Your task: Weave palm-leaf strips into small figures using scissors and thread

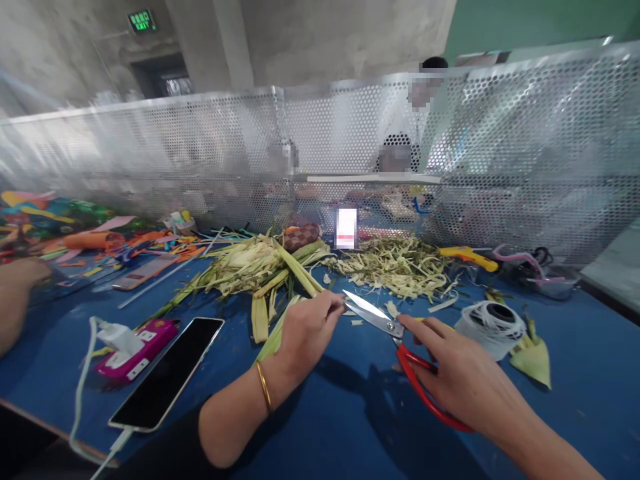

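Observation:
My right hand (445,360) is closed on a pair of scissors (375,315) with red handles and silver blades, slightly parted and pointing left. The blade tips are at the pinched fingers of my left hand (310,327), which wears a gold bangle. My left hand is closed on a pale green corn husk (295,267); part of it is hidden behind the fingers, and I cannot tell whether the blades touch it. Beyond my left hand lies a heap of corn husks (240,267). Shredded husk pieces (395,267) are piled behind the scissors.
On the blue table (350,413) are a charging phone (167,373), a pink power strip (137,350), a white cord spool (493,323) and a yellow glue gun (470,257). A perforated divider (200,153) stands behind. Another person's arm (17,300) is at left.

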Motion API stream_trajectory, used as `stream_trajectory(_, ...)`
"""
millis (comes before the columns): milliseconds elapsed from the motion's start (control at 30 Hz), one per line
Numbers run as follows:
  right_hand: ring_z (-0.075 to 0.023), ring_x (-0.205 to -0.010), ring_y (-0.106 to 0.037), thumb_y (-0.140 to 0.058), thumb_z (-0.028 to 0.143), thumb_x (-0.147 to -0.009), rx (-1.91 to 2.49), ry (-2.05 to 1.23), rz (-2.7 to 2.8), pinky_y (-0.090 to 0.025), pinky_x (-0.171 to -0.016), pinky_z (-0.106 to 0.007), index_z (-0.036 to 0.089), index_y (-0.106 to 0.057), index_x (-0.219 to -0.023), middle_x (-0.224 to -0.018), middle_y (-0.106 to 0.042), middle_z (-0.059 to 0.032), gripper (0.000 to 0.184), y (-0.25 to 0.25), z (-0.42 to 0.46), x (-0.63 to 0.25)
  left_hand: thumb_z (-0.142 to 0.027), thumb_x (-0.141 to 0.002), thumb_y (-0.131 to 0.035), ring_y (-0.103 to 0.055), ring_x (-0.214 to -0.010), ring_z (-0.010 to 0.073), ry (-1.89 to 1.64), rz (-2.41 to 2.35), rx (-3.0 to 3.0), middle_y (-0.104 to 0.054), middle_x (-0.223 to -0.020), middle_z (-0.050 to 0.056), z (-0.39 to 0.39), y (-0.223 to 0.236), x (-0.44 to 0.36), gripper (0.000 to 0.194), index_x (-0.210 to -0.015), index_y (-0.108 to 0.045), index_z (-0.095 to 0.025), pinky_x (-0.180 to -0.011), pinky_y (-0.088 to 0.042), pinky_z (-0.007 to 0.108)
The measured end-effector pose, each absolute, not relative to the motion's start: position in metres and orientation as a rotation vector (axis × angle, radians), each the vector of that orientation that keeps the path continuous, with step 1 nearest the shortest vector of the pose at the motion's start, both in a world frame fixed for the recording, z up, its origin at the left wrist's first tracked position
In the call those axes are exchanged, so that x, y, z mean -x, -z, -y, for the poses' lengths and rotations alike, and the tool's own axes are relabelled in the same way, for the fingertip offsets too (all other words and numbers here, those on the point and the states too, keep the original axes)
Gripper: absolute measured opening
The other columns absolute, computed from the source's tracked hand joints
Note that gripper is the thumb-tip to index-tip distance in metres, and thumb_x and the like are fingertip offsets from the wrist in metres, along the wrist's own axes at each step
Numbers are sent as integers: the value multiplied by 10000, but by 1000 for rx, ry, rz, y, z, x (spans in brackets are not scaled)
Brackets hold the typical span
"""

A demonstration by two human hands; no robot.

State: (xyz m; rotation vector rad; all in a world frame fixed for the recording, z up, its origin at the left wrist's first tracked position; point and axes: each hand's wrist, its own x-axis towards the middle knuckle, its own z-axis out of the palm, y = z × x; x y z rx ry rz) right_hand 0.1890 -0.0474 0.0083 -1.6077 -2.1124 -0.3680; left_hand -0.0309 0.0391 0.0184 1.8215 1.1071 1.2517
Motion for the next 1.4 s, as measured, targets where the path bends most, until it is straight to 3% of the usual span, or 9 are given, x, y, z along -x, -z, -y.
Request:
stream_trajectory(333,-186,-600,-626,-460,243,-847,1616,369,2190,-491,-550,-291,165,-569,-1242,-907,-671,-86,417,-7,47,-193,-234,-799,-644,-612,-789,172,-1196,-1203,-2086,-715,-842,21,-42,-17,31,66,-793,-705,-258,-771,-403,236)
stream_trajectory(700,-158,-546,-595,-445,227,-851,1636,287,2185,-417,-472,-253,203,-548,-1276,-890,-668,-71,437,-10,48,-194,-175,-823,-622,-656,-701,136,-1340,-1162,-2346,-729,-779,-13,-43,-14,30,83,-792,-683,-223,-666,-431,214)
stream_trajectory(1400,-195,-649,-674,-474,288,-901,1501,567,2226,-470,-490,-263,158,-572,-1230,-859,-679,-74,368,-3,47,-198,-160,-809,-654,-668,-677,130,-1319,-1221,-2476,-729,-760,-23,-45,-12,31,45,-782,-659,-196,-623,-427,215)
